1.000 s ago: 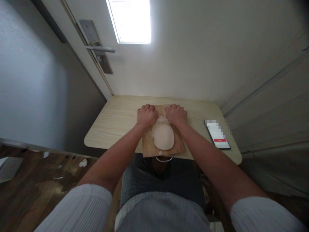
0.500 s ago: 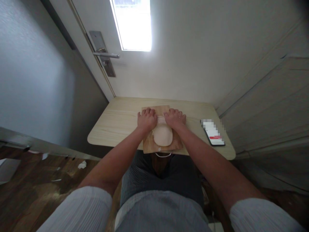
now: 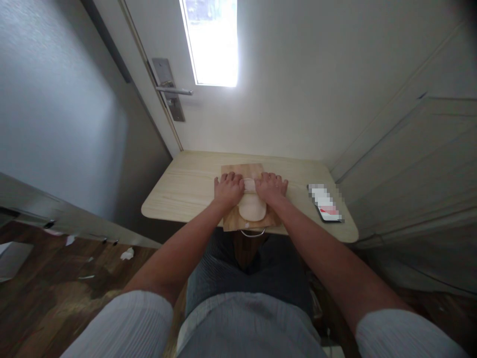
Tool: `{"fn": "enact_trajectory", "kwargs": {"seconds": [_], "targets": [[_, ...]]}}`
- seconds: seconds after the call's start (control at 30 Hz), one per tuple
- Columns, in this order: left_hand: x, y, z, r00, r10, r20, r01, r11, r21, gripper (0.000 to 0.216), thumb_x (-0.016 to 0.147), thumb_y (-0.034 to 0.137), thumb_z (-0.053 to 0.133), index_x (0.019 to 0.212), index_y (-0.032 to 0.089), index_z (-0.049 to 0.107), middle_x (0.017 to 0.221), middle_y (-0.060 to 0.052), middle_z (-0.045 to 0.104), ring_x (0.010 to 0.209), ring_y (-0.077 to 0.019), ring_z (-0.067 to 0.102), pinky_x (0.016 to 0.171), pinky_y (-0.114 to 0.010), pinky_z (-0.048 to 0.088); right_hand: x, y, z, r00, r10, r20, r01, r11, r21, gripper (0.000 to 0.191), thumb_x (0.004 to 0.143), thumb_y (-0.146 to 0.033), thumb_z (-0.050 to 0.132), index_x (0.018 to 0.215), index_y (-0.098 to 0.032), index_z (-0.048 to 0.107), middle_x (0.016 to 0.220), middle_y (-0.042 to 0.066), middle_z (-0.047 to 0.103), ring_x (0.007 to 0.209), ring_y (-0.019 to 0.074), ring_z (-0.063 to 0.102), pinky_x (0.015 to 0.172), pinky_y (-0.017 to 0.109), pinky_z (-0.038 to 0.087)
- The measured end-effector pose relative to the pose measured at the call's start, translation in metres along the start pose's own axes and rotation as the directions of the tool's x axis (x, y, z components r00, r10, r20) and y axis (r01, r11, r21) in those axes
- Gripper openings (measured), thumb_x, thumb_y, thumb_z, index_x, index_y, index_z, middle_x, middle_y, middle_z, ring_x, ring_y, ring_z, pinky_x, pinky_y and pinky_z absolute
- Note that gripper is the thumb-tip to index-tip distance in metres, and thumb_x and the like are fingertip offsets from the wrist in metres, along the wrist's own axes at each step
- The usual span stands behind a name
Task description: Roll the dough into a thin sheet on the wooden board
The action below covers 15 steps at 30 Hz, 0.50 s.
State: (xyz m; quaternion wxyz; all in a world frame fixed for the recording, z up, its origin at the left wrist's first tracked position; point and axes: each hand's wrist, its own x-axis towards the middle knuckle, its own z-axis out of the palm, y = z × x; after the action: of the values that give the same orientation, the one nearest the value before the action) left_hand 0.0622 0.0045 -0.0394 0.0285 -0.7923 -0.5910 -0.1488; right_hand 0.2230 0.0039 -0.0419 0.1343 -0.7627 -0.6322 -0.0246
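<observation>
A flat, rounded sheet of pale dough (image 3: 252, 208) lies on a wooden cutting board (image 3: 231, 220). Across its far part rests a pale rolling pin (image 3: 249, 186), of which only a short middle length shows. My left hand (image 3: 228, 189) is laid over the pin's left side, fingers bent over it and pointing away from me. On the right side my right hand (image 3: 272, 188) grips the pin in the same way. Both hands press down from above, and they hide the pin's ends. A small dough scrap (image 3: 247, 225) sits near the board's front edge.
The board stands on a light wooden table (image 3: 179, 189) set against a white door with a metal handle (image 3: 174, 91). A phone (image 3: 325, 203) lies at the table's right. A metal ring (image 3: 253, 233) juts out at the board's near edge. Crumpled paper (image 3: 127, 254) litters the floor.
Both hands have shifted slightly toward me over the board, still on the rolling pin. The whole view has tilted a little. The dough and board look otherwise the same.
</observation>
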Motion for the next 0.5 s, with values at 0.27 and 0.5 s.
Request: {"fn": "enact_trajectory", "kwargs": {"seconds": [0.27, 0.5], "targets": [[0.0018, -0.0073, -0.0009, 0.995, 0.089, 0.054, -0.089, 0.996, 0.000, 0.048, 0.106, 0.046, 0.023, 0.134, 0.038, 0.061, 0.148, -0.006, 0.054, 0.134, -0.0326, 0.045, 0.108, -0.062, 0.035, -0.0010, -0.0012, -0.0041, 0.999, 0.004, 0.033, -0.004, 1.000, 0.007, 0.048, 0.100, -0.043, 0.035, 0.131, -0.018, 0.061, 0.132, 0.018, 0.064, 0.122, 0.0345, 0.054, 0.105, 0.057, 0.033], [0.0084, -0.0084, -0.0030, 0.988, 0.079, 0.131, -0.080, 0.997, 0.003, 0.045, 0.105, 0.048, 0.026, 0.135, 0.041, 0.060, 0.150, -0.005, 0.052, 0.136, -0.0327, 0.044, 0.109, -0.062, 0.034, 0.0058, -0.0004, -0.0005, 0.999, 0.008, 0.050, -0.008, 1.000, -0.001, 0.047, 0.099, -0.042, 0.035, 0.128, -0.018, 0.063, 0.131, 0.018, 0.064, 0.121, 0.0351, 0.055, 0.105, 0.059, 0.034]]}}
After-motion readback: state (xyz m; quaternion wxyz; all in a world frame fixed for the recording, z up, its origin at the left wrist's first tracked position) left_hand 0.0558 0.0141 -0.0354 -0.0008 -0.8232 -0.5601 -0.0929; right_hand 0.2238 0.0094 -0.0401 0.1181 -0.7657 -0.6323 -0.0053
